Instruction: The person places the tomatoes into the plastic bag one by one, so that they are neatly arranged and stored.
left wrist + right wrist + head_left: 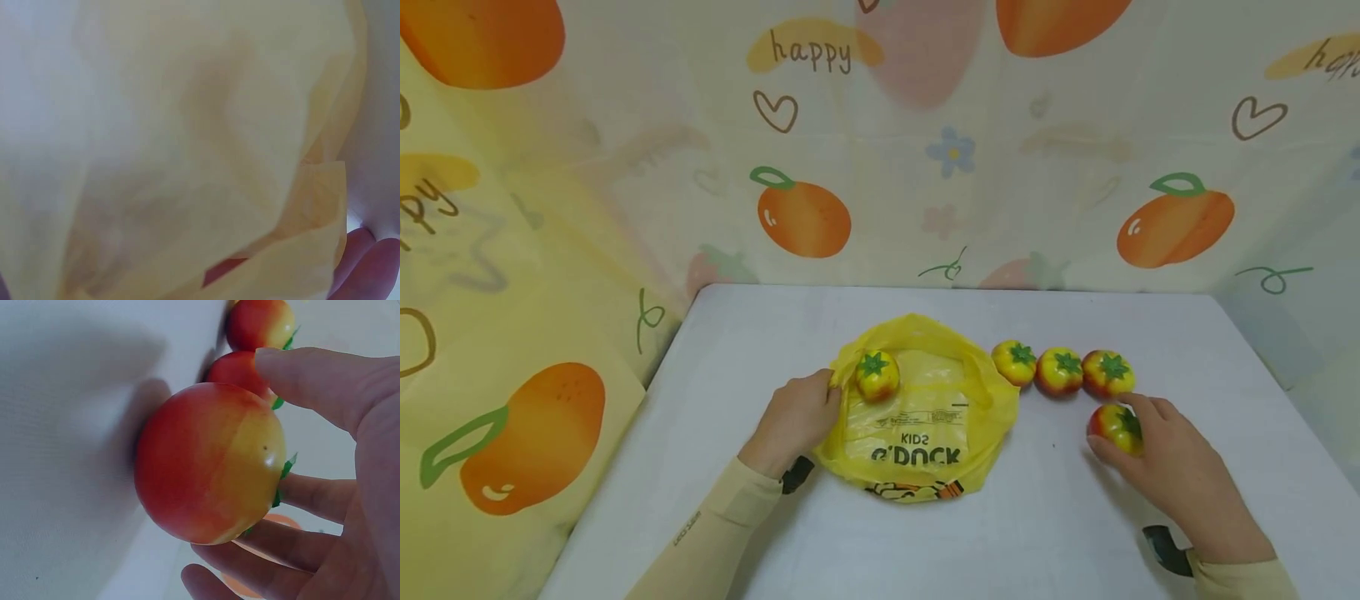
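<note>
At its left rim, my left hand [797, 417] pinches a yellow plastic bag [996, 429] lying with its mouth up on the table. Thin bag film [187, 125] fills the left wrist view, with fingertips [372, 272] at its lower right. Inside the bag, near that hand, sits a glossy toy tomato [877, 387] with a green star-shaped top. My right hand [1180, 467] spreads around another red-and-yellow toy tomato [1112, 425] on the table. In the right wrist view the thumb [312, 378] stands apart from that tomato [200, 469], while the fingers reach behind it.
Three more toy tomatoes, left [1015, 362], middle [1059, 372] and right [1108, 373], form a row beside the bag's right edge. The white table [737, 333] ends at a fruit-printed cloth [880, 150] behind and at the left.
</note>
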The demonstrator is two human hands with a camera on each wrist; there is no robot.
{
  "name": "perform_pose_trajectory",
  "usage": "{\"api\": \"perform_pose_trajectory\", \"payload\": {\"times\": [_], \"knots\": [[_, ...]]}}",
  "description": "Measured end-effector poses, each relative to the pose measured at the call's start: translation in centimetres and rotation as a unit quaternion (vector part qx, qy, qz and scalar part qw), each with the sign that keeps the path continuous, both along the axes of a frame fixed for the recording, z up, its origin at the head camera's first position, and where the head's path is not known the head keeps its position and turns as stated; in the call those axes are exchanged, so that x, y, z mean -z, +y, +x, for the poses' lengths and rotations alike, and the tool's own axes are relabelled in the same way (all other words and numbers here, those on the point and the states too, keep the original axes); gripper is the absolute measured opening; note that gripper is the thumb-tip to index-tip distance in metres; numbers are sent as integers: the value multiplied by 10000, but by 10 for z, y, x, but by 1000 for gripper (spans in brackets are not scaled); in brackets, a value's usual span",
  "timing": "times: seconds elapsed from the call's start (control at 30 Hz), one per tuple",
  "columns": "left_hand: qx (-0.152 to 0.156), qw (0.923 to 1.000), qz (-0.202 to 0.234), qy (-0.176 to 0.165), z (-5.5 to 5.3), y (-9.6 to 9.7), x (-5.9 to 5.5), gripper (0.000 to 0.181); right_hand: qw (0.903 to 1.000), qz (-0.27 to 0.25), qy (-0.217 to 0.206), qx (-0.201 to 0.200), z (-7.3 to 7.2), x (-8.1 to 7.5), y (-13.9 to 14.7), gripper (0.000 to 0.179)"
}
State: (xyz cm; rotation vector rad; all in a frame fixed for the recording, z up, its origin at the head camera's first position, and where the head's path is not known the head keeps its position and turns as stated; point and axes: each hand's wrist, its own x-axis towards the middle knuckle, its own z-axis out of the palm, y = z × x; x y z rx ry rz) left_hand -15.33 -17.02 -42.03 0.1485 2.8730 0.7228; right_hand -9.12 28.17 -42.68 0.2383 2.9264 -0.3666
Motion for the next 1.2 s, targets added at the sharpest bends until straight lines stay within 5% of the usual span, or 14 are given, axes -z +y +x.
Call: {"api": "perform_pose_trajectory", "payload": {"times": [1.2], "knots": [[-10,10000,-21,26,1,1,-1,24,9993,-179,-295,-143,-5,5,-3,97]]}}
